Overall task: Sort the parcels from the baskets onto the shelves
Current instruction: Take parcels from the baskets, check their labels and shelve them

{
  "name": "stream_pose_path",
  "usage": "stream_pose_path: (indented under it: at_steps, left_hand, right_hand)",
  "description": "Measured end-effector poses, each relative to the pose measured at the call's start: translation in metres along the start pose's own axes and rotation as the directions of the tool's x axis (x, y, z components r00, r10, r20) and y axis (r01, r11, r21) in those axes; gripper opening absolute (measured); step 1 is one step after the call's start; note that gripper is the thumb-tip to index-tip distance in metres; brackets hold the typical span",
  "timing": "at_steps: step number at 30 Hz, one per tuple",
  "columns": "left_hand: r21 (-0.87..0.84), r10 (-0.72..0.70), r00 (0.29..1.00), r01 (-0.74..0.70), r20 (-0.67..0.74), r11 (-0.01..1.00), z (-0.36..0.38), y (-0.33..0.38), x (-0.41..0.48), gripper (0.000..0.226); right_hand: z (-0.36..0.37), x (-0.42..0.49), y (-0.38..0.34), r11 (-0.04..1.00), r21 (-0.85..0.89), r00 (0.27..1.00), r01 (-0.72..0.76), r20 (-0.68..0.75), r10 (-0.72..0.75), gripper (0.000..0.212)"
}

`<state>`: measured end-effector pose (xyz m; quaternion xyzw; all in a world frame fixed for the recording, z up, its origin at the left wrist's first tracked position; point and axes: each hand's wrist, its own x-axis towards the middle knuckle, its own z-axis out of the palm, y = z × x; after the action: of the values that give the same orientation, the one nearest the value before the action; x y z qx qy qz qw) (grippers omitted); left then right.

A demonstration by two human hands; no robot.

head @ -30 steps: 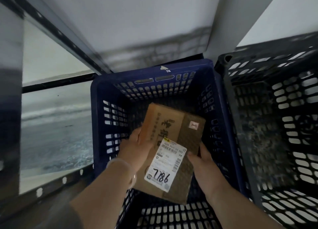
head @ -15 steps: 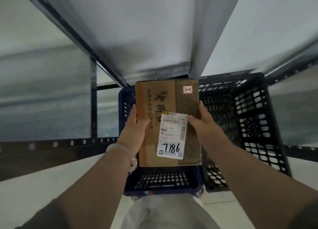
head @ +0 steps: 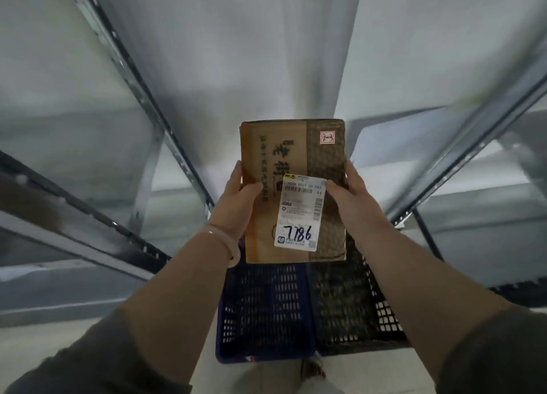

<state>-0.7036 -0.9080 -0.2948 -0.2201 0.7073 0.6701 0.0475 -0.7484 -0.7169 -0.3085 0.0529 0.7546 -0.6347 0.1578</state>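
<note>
Parcel [head: 278, 157] labelled 7786 is held up at centre, above the baskets [head: 266, 319] at 6 o'clock. Left hand [head: 236, 198] and right hand [head: 346, 195] fingers [head: 253, 186] grip its sides. Step looks like label check; next, probably pick a shelf [head: 142, 100], 10 o'clock.

One wide-angle head-worn view, facing forward and steeply down, close over the parcel [head: 296, 145], baskets [head: 266, 305] farther below, shelf rails [head: 142, 97] fanning out at the edges

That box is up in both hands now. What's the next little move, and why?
Probably carry the parcel to the shelves, guided by its label, handwritten 7786: the left hand and right hand grip its sides, and it is clear above the blue basket.
</note>
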Motion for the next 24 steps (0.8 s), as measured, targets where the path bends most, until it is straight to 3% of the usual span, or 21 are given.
stream_pose_path:
  at_steps: [6, 12, 15, 24]
  left_hand:
    - [0.013, 0.162, 0.980, -0.164, 0.115, 0.986, -0.004, 0.094, -0.055, 0.039]
    - [0.058, 0.274, 0.894, -0.314, 0.354, 0.948, 0.012, 0.153, -0.120, 0.046]
    - [0.046, 0.300, 0.812, -0.371, 0.501, 0.927, 0.033, 0.157, -0.150, 0.034]
    - [-0.063, 0.327, 0.490, -0.480, 0.808, 0.875, 0.140, 0.161, -0.262, 0.034]
  right_hand:
    - [-0.026, -0.064, -0.081, 0.988, 0.046, 0.979, 0.149, -0.151, -0.141, 0.063]
    - [-0.054, -0.156, -0.113, 0.966, 0.081, 0.887, 0.243, -0.422, -0.188, 0.054]
    - [-0.072, -0.208, -0.107, 0.962, 0.085, 0.811, 0.259, -0.560, -0.169, 0.053]
    - [-0.152, -0.366, -0.087, 0.943, 0.074, 0.571, 0.325, -0.810, -0.133, 0.054]
